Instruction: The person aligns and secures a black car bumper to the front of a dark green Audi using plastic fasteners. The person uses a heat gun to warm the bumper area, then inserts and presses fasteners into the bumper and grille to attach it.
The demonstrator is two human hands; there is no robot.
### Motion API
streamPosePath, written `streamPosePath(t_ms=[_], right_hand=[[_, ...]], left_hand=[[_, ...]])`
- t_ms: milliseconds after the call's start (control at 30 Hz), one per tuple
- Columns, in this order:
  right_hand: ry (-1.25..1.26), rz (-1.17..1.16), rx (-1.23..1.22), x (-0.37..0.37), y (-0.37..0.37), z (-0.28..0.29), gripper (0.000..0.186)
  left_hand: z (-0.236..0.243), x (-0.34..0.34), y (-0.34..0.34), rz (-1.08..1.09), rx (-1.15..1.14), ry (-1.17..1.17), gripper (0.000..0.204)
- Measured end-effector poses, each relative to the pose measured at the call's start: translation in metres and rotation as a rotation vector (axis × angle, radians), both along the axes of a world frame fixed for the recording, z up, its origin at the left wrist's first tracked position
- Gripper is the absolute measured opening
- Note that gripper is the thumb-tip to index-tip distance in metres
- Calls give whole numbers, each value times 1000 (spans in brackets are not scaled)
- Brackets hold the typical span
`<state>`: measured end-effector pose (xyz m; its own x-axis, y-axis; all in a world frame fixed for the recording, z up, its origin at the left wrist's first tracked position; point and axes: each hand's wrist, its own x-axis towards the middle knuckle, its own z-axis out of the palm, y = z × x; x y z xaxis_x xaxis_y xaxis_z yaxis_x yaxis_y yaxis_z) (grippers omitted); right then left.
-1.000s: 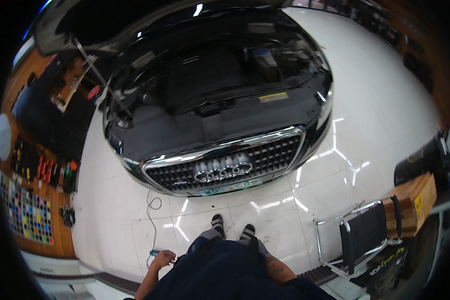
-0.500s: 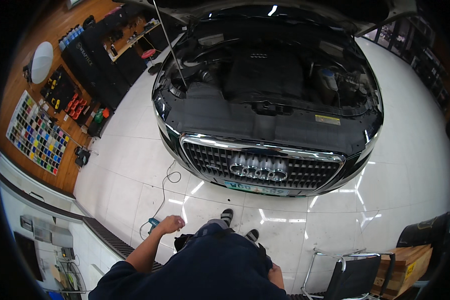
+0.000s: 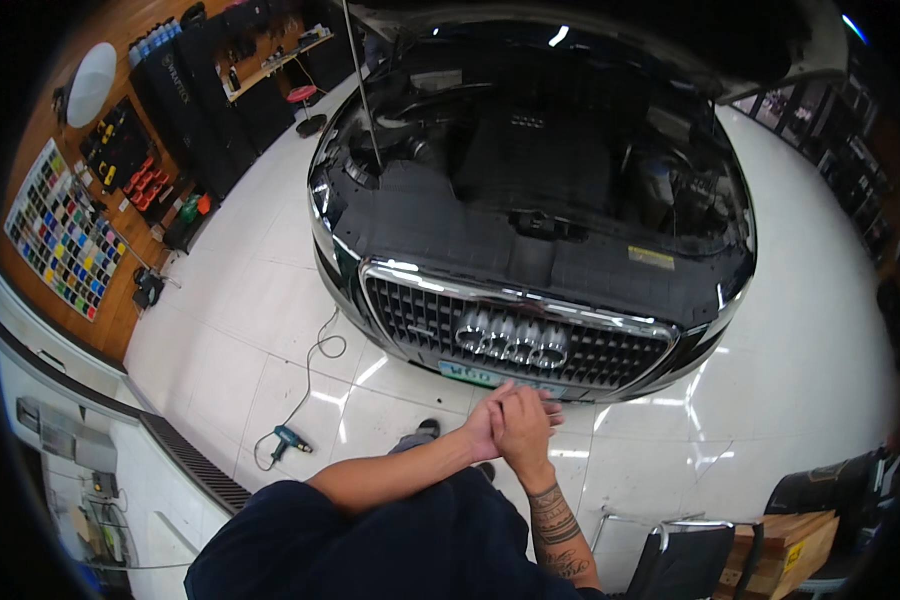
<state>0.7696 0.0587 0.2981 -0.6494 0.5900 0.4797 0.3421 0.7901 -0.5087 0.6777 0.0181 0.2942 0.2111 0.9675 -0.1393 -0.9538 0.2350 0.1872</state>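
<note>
Both my hands are brought together in front of me, above the floor near the car's front. My left hand (image 3: 482,424) reaches across, its fingertips showing past the far side of the other hand. Wrapped over it is my right hand (image 3: 525,428), its fingers bent around the left. No tool shows in either hand; the palms are partly hidden. Just beyond stands a black car (image 3: 550,235) with its hood (image 3: 620,40) raised and a chrome-framed grille (image 3: 515,325). Its engine bay (image 3: 535,155) is exposed.
A teal heat gun (image 3: 290,440) lies on the floor at left, with its cord (image 3: 305,385) looping toward the car. At lower right are a black chair (image 3: 685,560) and a wooden box (image 3: 785,550). A hood prop rod (image 3: 362,90) stands at the bay's left.
My hands, apart at my sides before, have come together in front of me, the right now over the left. The view has shifted, showing more of the heat gun.
</note>
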Motion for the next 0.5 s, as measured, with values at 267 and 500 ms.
streamPosePath(t_ms=[267,500], right_hand=[[61,222,134,-45,-3,28,20],[298,353,-841,-113,4,82,19]], left_hand=[[-32,-39,-27,341,-61,-146,38],[-1,-112,-62,320,-180,-58,23]])
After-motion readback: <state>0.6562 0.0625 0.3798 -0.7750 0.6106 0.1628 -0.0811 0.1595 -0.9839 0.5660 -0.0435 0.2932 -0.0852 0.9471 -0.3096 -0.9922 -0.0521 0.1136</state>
